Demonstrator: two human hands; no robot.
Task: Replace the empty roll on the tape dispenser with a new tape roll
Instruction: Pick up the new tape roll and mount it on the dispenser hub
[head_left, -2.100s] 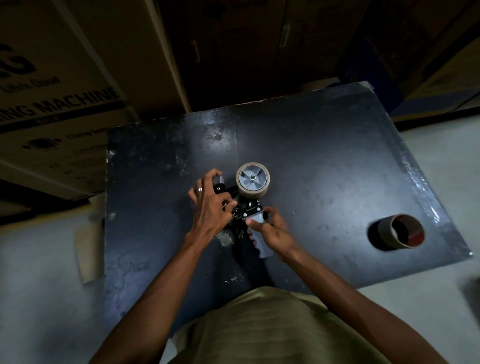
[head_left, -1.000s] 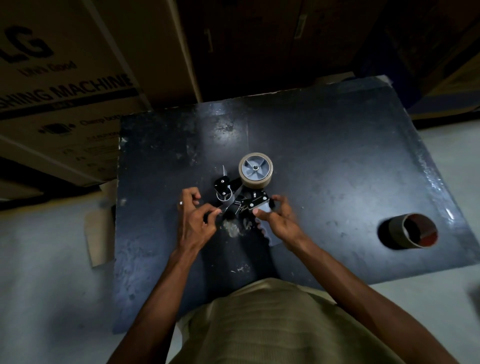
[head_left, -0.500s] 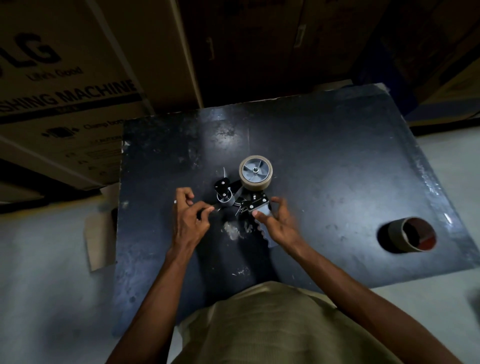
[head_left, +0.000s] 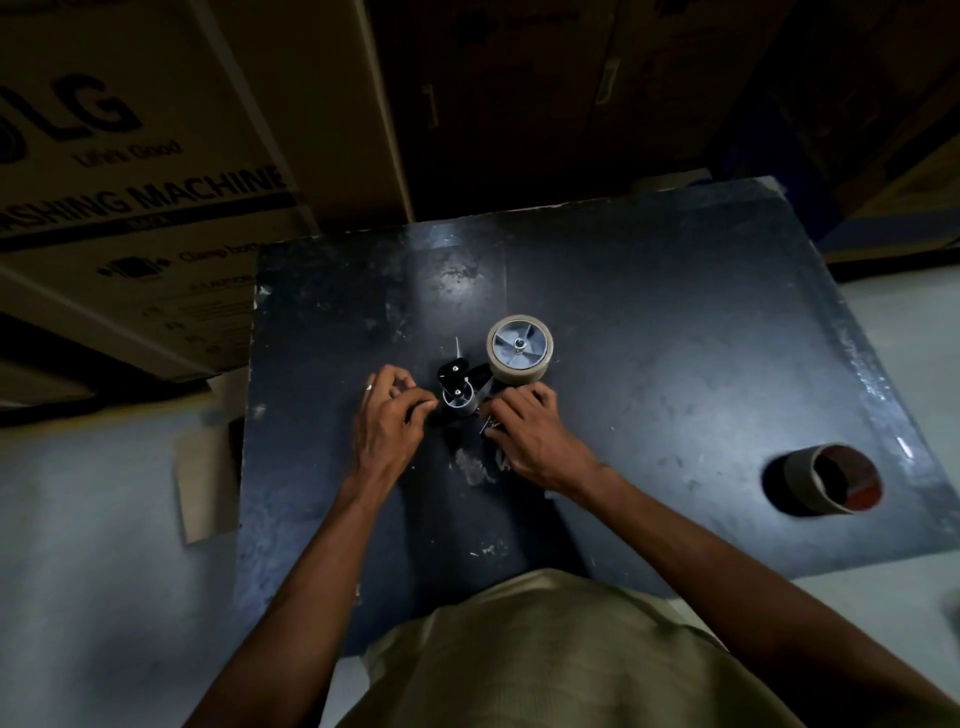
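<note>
On the dark table (head_left: 675, 332), the tape dispenser (head_left: 467, 387) already carries the new tape roll (head_left: 519, 349); empty core (head_left: 826, 486) lies well right. Left hand (head_left: 387, 421) and right hand (head_left: 530, 434) pinch its front, probably threading tape.

A dark, scuffed table (head_left: 649, 322) stood on a pale floor (head_left: 88, 545) in dim light. Behind its far left corner rose a large cardboard box (head_left: 156, 171) printed "LG" and "WASHING MACHINE". Darker cartons (head_left: 545, 98) were stacked beyond its far edge.
</note>
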